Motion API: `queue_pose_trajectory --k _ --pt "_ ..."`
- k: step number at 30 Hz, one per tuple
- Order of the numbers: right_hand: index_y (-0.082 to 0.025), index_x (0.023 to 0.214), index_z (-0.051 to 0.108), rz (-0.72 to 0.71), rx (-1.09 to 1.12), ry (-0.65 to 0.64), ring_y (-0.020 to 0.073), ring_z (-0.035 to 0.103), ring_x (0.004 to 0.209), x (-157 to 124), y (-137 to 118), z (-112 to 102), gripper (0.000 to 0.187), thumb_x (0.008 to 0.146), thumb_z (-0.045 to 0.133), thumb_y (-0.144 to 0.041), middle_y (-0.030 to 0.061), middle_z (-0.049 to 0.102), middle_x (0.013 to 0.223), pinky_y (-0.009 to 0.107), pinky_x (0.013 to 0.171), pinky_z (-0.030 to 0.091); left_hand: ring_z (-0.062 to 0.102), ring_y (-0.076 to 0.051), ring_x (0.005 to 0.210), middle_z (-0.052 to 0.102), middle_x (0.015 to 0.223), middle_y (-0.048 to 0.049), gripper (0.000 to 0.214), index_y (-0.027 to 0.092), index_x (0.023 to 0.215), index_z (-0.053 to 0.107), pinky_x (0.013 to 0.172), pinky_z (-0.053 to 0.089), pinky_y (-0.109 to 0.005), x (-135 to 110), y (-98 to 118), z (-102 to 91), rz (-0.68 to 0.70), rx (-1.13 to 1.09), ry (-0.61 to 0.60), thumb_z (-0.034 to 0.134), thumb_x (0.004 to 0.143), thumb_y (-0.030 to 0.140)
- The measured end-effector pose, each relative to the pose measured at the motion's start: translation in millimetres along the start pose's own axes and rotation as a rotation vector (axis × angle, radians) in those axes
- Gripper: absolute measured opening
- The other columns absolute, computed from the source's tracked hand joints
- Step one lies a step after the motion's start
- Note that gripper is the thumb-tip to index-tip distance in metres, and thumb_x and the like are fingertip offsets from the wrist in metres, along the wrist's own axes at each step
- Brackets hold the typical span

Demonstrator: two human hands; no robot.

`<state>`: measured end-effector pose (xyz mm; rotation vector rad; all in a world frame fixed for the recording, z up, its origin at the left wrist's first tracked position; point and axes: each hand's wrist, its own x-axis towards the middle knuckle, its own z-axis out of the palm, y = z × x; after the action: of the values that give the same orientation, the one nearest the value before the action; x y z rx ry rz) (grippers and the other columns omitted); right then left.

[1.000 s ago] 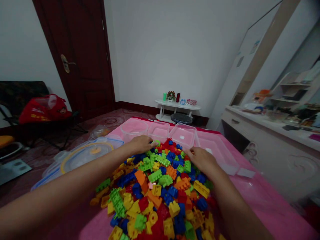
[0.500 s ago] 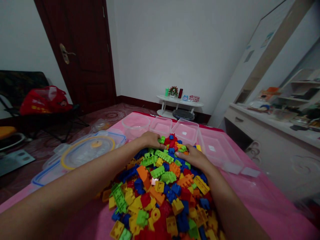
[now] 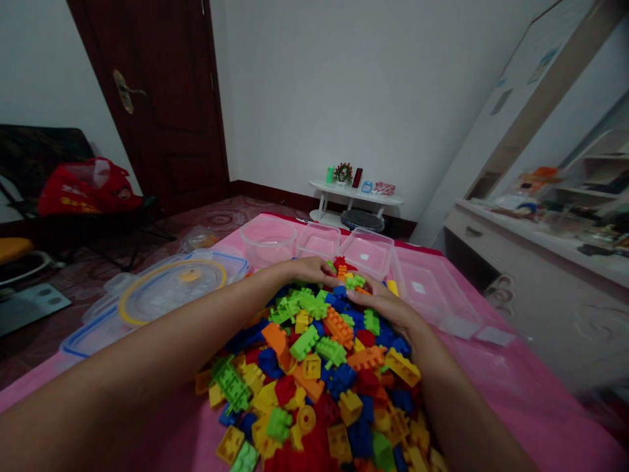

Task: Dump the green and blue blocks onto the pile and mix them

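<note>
A big heap of toy building bricks (image 3: 314,367) in green, orange, yellow, blue and red lies before me on a pink-covered table (image 3: 167,426). At the heap's far left side my left hand (image 3: 314,270) rests on the bricks, fingers bent and apart, fingertips partly hidden. My right hand (image 3: 386,303) lies on the far right side, thumb stretched over blue bricks, its other fingers partly hidden behind the pile. Both hands look open and curve round a small mound of green and orange bricks (image 3: 354,282) between them.
Behind the heap stand a round clear tub (image 3: 268,242), two smaller clear boxes, (image 3: 318,240) and a long clear container (image 3: 435,292) at right. Clear lids (image 3: 171,288) with blue and yellow rims lie at left. A white cabinet (image 3: 540,269) flanks the table's right side.
My left hand has shifted slightly right and my right hand slightly nearer to me. Bricks at the far end of the heap have moved, with green ones now bunched near the left hand.
</note>
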<state>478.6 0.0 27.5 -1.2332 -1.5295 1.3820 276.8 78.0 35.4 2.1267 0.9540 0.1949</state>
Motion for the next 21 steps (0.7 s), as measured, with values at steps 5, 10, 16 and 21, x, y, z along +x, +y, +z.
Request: queue_pose_trajectory --k 5,10,16,21 --pt "-0.025 0.132 0.043 -0.071 -0.007 -0.040 0.0243 0.055 0.113 -20.2 -32.9 3.4 0.067 0.073 0.067 -0.044 0.0050 0.057 0.126 0.039 0.095 0.046 0.058 -0.018 0.091 0.067 0.098 -0.0047 0.053 0.012 0.102 0.067 0.082 0.043 -0.026 -38.4 19.5 -13.1 0.133 -0.225 0.046 0.054 0.077 0.057" --pt "-0.027 0.136 0.040 -0.216 -0.334 -0.107 0.0260 0.044 0.125 -52.6 -62.8 16.9 0.070 0.074 0.064 -0.048 0.0044 0.045 0.139 0.041 0.103 0.038 0.056 -0.021 0.104 0.064 0.113 -0.0064 0.052 0.017 0.112 0.063 0.093 0.041 -0.030 -101.8 45.0 -14.5 0.236 -0.068 0.101 0.053 0.079 0.056" --pt "-0.036 0.142 0.031 -0.197 -0.955 0.084 0.0347 0.021 0.137 -112.6 -26.0 24.8 0.092 0.062 0.070 -0.055 0.0013 0.024 0.151 0.052 0.110 0.024 0.038 -0.032 0.130 0.037 0.145 -0.0032 0.078 0.041 0.130 0.048 0.104 0.034 -0.044 -181.0 49.9 37.7 0.218 0.302 0.433 0.070 0.058 0.062" --pt "-0.035 0.147 0.011 -0.163 -1.058 0.130 0.0323 0.013 0.140 -111.9 11.3 32.4 0.093 0.071 0.059 -0.060 0.0038 0.008 0.155 0.052 0.108 0.026 0.025 -0.035 0.136 0.021 0.152 -0.0045 0.087 0.041 0.139 0.034 0.108 0.026 -0.051 -173.8 35.2 69.9 0.186 0.368 0.453 0.064 0.062 0.067"
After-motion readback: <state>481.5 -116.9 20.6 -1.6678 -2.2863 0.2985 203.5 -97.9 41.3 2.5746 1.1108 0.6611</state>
